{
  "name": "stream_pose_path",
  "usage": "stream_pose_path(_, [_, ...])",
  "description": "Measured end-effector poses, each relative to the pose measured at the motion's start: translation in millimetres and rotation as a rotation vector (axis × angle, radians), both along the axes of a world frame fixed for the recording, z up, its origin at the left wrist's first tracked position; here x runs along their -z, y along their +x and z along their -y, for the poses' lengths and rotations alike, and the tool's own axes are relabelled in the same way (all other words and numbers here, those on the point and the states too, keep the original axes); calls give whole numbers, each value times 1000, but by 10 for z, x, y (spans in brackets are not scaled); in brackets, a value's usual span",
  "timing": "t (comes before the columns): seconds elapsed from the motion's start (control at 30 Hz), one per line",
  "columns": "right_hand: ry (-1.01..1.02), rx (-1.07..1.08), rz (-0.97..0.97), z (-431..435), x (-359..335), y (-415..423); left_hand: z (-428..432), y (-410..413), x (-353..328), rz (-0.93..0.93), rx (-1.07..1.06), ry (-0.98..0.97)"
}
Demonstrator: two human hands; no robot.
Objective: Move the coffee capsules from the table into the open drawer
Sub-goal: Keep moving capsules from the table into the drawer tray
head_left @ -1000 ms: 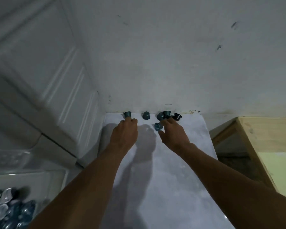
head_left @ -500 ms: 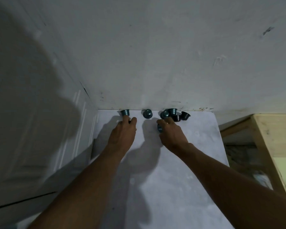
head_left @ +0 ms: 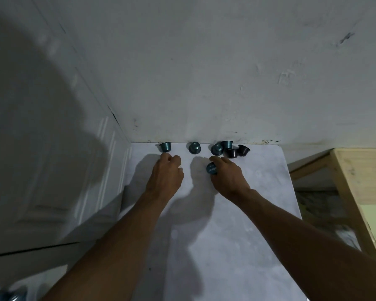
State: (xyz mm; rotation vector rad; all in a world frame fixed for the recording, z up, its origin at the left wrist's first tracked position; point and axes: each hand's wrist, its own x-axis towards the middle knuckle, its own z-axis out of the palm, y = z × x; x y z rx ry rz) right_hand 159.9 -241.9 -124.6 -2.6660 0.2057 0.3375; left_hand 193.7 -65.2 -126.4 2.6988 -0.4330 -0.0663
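Your right hand [head_left: 228,178] pinches one teal capsule [head_left: 212,168] between thumb and fingers, with the index finger stretched towards the cluster [head_left: 232,153] of two teal and two dark capsules huddled at the back of the table [head_left: 226,246], close against the wall [head_left: 204,83]. Your left hand [head_left: 165,178] has its fingers bent, the tips right at the foot of the leftmost capsule [head_left: 165,147] — whether they have closed on it or merely touch it I cannot tell. Between the two hands sits a lone capsule [head_left: 194,147], also near the wall. To do this pick well, I'd take the leftmost capsule by its sides with thumb and two fingers rather than prodding it from the front (it looks light, and with the wall just behind it would likely skid or topple). On the right, tuck the held one back into the palm before reaching for another — otherwise it may slip out. Work the cluster from its near edge so nothing gets knocked rolling. The drawer isn't plainly in view; the bluish shapes [head_left: 2,297] in the lower left corner may be its contents, so I'd carry that way.
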Motion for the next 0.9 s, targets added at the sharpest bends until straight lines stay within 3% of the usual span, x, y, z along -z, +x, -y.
stream_pose_path(0.3, [125, 75, 143, 11, -490, -465, 63, -512, -420, -112, -114, -181])
stream_pose_path(0.53, [200, 76, 334, -20, -913, -1157, 39, -1179, -857, -18, -159, -309])
stream_pose_path(0.9, [310, -38, 441, -379, -1215, -2423, -533, -2614, -1254, 99, -283, -525])
